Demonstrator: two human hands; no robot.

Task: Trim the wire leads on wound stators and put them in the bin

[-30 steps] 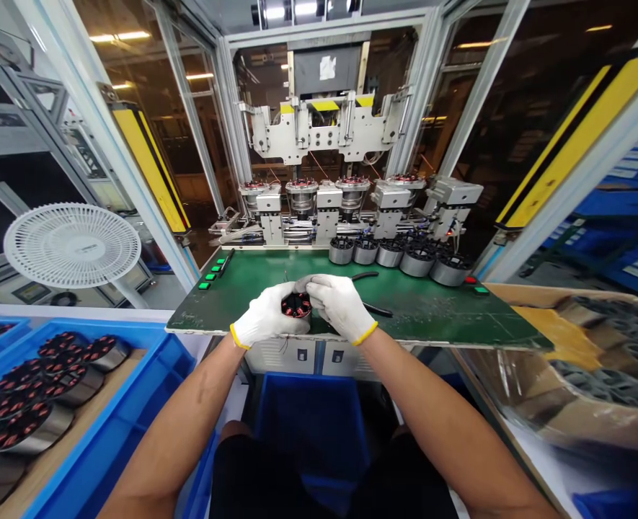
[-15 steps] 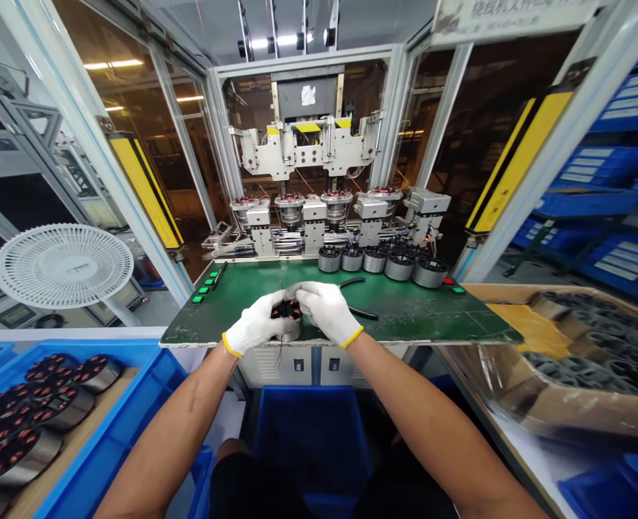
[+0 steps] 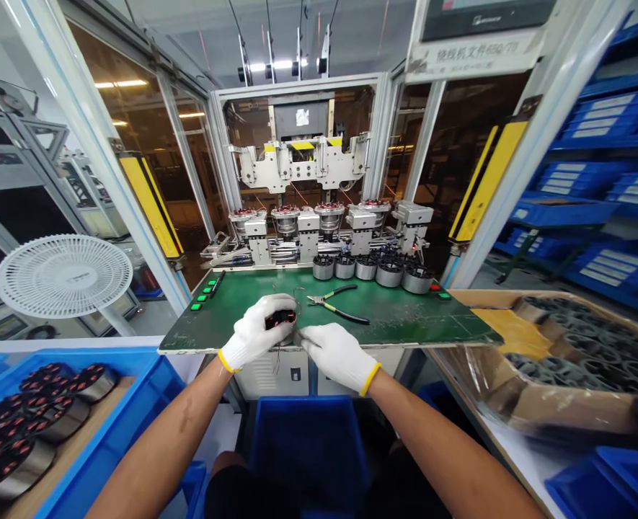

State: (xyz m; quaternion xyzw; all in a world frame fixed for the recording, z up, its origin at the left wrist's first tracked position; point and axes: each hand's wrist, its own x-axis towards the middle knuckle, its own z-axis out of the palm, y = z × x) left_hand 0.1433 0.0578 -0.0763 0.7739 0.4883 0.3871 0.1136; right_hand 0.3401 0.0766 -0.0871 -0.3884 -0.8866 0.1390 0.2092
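My left hand [image 3: 257, 331], in a white glove with a yellow cuff, is wrapped round a wound motor stator [image 3: 280, 319] at the front edge of the green worktop [image 3: 432, 324]. Thin loose wires stick out above and below the stator. Close to its right side is my right hand [image 3: 337, 353], gloved alike. Its thumb and fingers are pinched together; what they hold, if anything, is too small to make out. Beyond it a pair of cutting pliers [image 3: 340, 306] with black and green handles lies on the worktop, jaws apart and pointing left.
Several unwound stator cores [image 3: 388, 272] stand at the back right, before a winding machine [image 3: 302, 162]. A blue bin [image 3: 151, 360] of wound stators is at left, beside a white fan [image 3: 64, 276]. At right sits a carton [image 3: 561, 404] of grey parts. Green buttons [image 3: 202, 298] line the left edge.
My right hand has moved from the stator's top down to its lower right, uncovering the pliers' jaws. My left hand keeps hold of the stator. The camera view has shifted slightly.
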